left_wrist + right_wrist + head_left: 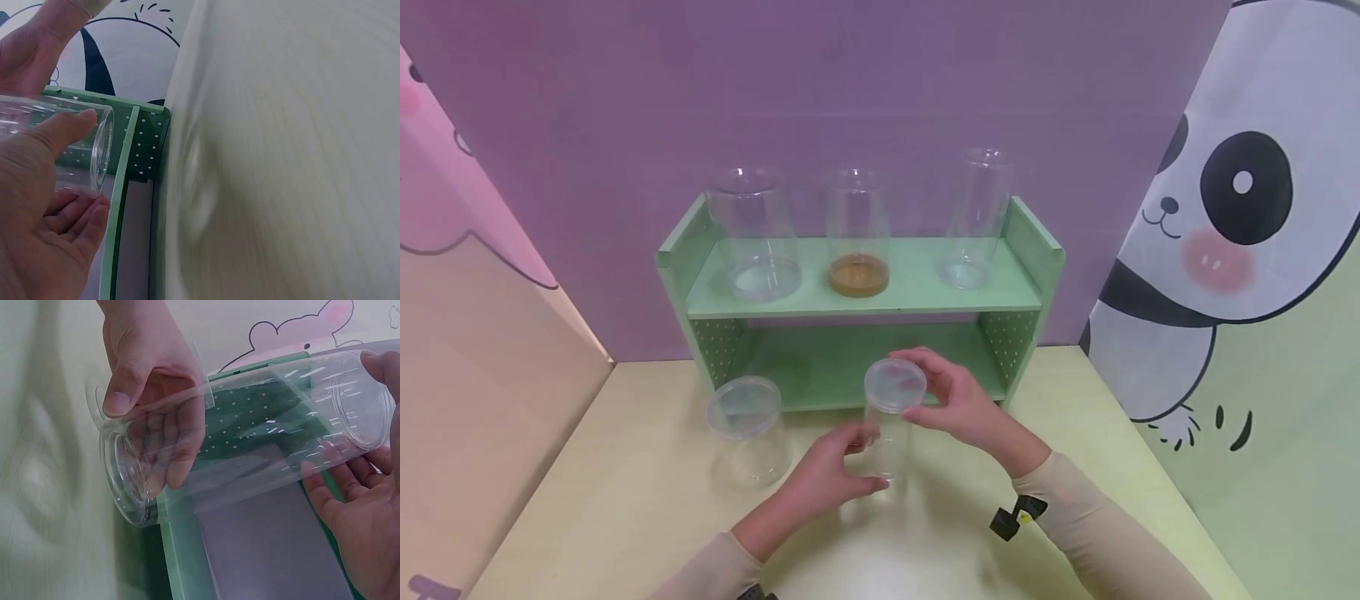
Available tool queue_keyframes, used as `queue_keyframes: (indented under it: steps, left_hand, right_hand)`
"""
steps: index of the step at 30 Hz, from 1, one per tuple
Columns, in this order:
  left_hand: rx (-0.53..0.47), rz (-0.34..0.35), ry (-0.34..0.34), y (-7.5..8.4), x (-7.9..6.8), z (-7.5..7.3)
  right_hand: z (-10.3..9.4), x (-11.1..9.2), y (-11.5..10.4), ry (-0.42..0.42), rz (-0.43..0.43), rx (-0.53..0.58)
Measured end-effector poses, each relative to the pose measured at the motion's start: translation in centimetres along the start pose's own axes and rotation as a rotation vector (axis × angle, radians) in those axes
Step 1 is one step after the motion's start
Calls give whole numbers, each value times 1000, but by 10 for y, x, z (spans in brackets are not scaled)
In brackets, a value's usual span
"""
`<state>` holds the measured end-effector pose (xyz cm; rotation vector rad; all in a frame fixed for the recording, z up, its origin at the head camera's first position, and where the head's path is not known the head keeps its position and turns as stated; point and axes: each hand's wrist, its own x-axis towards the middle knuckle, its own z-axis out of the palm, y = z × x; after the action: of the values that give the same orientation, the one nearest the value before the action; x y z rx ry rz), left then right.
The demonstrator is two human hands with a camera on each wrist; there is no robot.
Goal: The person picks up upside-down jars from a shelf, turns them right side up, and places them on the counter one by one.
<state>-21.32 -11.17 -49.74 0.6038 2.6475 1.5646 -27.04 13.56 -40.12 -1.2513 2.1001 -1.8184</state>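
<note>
A clear, slim cylindrical jar (886,442) with a translucent lid (895,385) is upright between both hands, in front of the green shelf. My left hand (823,477) holds it low down, thumb on one side and fingers on the other. Up at the lid end, my right hand (953,402) grips it with thumb and fingers around the rim. In the right wrist view the jar (250,425) is see-through, and no contents show. A wider clear jar (756,454), also lidded, stands on the table to the left of my left hand.
A two-tier green shelf (865,312) stands against the purple wall. Its upper tier bears a wide clear container (760,242), one with a brown base (859,275) and a tall narrow one (977,225). The pale table (625,500) extends around the jars.
</note>
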Motion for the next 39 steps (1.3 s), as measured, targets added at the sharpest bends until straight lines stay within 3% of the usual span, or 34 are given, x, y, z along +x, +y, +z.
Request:
queue_keyframes:
  steps: [5,9,14,17,20,25,28,34,37,39]
  left_hand:
    - [1,-11,-8,1,0,-1]
    - [-2,-43,4,11,-3,-7]
    - [-40,4,78,33,-8,-28]
    - [-50,67,174,45,-10,-50]
    - [-89,102,343,55,-10,-80]
    - [-137,86,699,59,-9,-137]
    - [-114,58,839,53,-6,-166]
    - [-15,23,1029,37,3,-200]
    - [4,23,1056,35,11,-208]
    - [7,33,1037,34,15,-213]
  right_hand:
    - [0,0,1,10,14,-5]
    - [0,0,3,22,8,-7]
    - [0,-1,5,36,22,-18]
    - [1,-3,6,53,61,-26]
    - [1,-4,8,72,100,-26]
    - [3,-6,11,87,126,-33]
    - [3,-7,12,87,130,-42]
    - [3,-8,13,74,131,-40]
    - [3,-8,14,75,138,-44]
    - [4,-9,15,75,144,-40]
